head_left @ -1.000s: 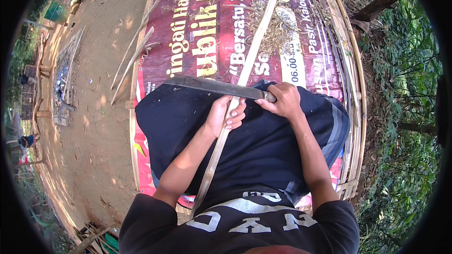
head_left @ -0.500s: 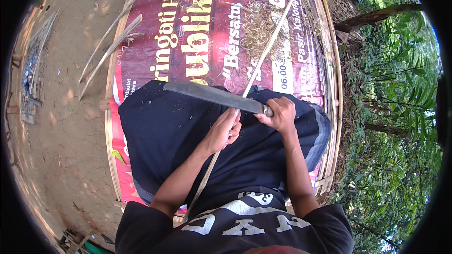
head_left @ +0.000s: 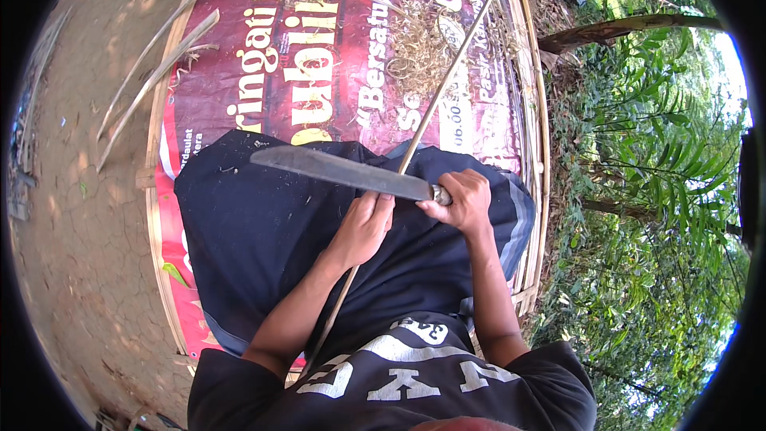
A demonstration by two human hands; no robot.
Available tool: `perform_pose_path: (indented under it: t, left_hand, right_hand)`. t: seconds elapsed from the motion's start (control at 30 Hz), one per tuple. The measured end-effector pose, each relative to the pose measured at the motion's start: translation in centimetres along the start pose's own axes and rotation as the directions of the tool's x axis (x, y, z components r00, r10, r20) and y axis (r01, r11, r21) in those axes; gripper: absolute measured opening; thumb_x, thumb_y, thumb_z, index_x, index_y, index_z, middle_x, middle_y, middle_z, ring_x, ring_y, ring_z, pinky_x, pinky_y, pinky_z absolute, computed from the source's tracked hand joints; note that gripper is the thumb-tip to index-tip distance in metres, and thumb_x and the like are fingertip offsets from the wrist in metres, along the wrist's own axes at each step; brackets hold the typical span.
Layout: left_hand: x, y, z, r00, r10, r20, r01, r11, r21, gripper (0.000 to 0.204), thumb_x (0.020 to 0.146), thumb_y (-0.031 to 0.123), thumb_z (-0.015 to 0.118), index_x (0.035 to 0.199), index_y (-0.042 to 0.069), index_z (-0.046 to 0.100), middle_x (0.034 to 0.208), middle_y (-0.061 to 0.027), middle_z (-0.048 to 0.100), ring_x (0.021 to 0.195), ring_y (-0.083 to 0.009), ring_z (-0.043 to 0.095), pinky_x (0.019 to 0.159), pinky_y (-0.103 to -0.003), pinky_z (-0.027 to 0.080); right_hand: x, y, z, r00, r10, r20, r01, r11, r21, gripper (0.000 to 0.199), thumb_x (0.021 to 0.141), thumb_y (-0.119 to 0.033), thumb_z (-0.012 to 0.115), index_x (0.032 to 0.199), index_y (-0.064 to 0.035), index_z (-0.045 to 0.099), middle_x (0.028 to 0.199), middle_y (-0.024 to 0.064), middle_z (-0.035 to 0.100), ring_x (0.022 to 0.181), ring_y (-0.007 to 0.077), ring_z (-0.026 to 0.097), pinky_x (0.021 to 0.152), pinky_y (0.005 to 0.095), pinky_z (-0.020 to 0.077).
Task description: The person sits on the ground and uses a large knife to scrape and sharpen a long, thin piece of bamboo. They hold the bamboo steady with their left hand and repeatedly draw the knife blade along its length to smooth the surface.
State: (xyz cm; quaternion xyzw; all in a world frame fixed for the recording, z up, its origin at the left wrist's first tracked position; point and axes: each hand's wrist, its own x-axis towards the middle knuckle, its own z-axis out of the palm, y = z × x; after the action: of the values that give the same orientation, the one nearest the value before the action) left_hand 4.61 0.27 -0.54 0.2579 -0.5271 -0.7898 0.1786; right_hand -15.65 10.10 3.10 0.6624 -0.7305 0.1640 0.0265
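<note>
My left hand [head_left: 363,230] is closed around a long, thin bamboo strip [head_left: 444,80], which slants from beside my body up to the far right over my lap. In my right hand [head_left: 466,201] is the handle of a machete [head_left: 339,173]. Its broad grey blade points left and lies across the strip just beyond my left fingers. The blade hides a short stretch of the strip, and I cannot tell how deeply the edge touches it. Dark cloth [head_left: 263,223] covers my legs under both hands.
I sit on a bamboo platform covered with a red printed banner [head_left: 231,100]. Curly shavings [head_left: 427,52] are heaped ahead. Split bamboo sticks [head_left: 163,68] hang over the left edge above bare earth [head_left: 80,271]. Bamboo rails [head_left: 536,128] and green plants [head_left: 654,160] border the right.
The whole view has shifted, so things appear further left. My left hand has rolled over, and the strip now shows a darker side. The machete stays across it.
</note>
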Motion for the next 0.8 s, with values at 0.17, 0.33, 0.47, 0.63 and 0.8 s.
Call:
perform_pose_path:
  t: [0.17,0.33,0.47,0.63,0.8]
  left_hand:
    - [0.8,-0.7,0.2,0.991,0.122,-0.055,-0.11,0.977,0.181,0.036,0.111,0.036,0.04,0.092,0.007,0.049,0.06,0.0028,0.041,0.049,-0.006,0.039,0.044,-0.026,0.033]
    - [0.4,-0.9,-0.1,0.998,-0.058,-0.017,0.057,0.996,-0.074,0.041,0.11,0.039,0.039,0.09,0.004,0.049,0.058,-0.004,0.048,0.044,-0.0154,0.048,0.044,-0.033,0.04]
    - [-0.3,0.7,0.4,0.964,-0.259,0.051,0.264,0.942,-0.208,0.04,0.111,0.045,0.035,0.095,0.01,0.046,0.06,0.0042,0.035,0.041,-0.0043,0.032,0.035,-0.023,0.028]
    - [0.5,1.6,1.0,0.955,-0.28,0.095,0.296,0.915,-0.275,0.041,0.11,0.048,0.035,0.096,0.011,0.046,0.062,0.0056,0.033,0.043,-0.003,0.028,0.036,-0.022,0.024]
    - [0.7,2.2,0.8,0.955,-0.276,0.108,0.295,0.916,-0.271,0.039,0.11,0.048,0.034,0.097,0.013,0.045,0.062,0.007,0.031,0.044,-0.0024,0.027,0.037,-0.021,0.024]
  right_hand:
    - [-1.1,1.9,1.1,0.992,0.125,-0.007,-0.125,0.991,-0.038,0.06,0.079,-0.063,0.073,0.061,-0.0099,0.051,0.054,0.0063,0.052,0.046,0.0282,0.048,0.051,0.0403,0.042]
    - [-1.7,-2.0,1.8,0.986,0.164,0.013,-0.165,0.982,0.087,0.056,0.08,-0.059,0.072,0.068,-0.006,0.061,0.054,0.0101,0.053,0.049,0.0294,0.053,0.051,0.0421,0.0427]
    - [-1.4,0.5,1.0,1.0,0.023,-0.012,-0.023,0.999,0.031,0.059,0.076,-0.064,0.074,0.062,-0.0094,0.056,0.053,0.0077,0.054,0.048,0.0297,0.053,0.051,0.0412,0.0443]
    - [-2.1,4.0,2.4,0.998,0.015,-0.066,-0.014,1.0,0.026,0.064,0.076,-0.071,0.07,0.065,-0.0092,0.057,0.055,0.0074,0.053,0.051,0.0286,0.054,0.052,0.0423,0.045]
    - [-2.0,6.1,2.4,0.988,-0.002,-0.154,0.007,0.999,0.036,0.065,0.079,-0.072,0.068,0.067,-0.0082,0.058,0.055,0.0078,0.053,0.051,0.0292,0.056,0.052,0.0425,0.0452]
